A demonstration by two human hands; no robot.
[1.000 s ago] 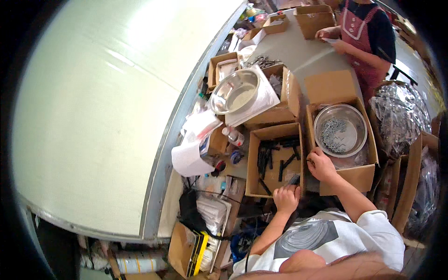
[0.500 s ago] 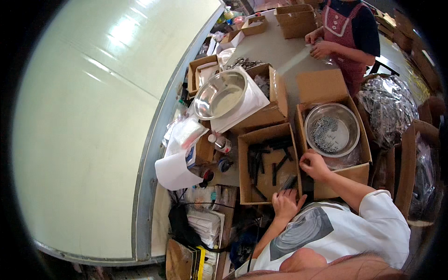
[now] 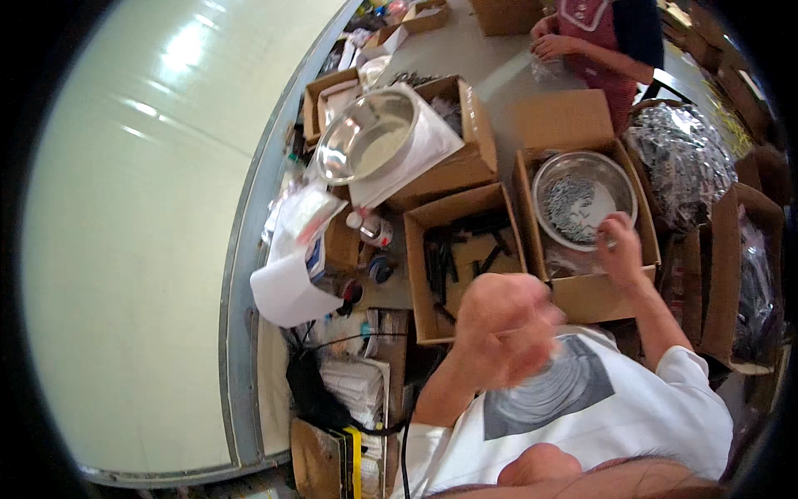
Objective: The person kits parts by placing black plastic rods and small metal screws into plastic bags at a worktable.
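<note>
Shows bowl [image 3: 613, 185] confining screws [image 3: 569, 201], presumably for easy reach, at right hand [image 3: 622, 249], and left hand [image 3: 509, 324] near black tubes [image 3: 431, 264], with all fingers too indistinct to call apart or together.

The left hand [image 3: 509, 320] is near, in front of the torso, blurred, fingers apparently curled; its forearm [image 3: 449, 384] slants toward far right. The right hand [image 3: 618, 249] is farther out, fingers bent, its forearm [image 3: 657, 316] angling toward far left.
</note>
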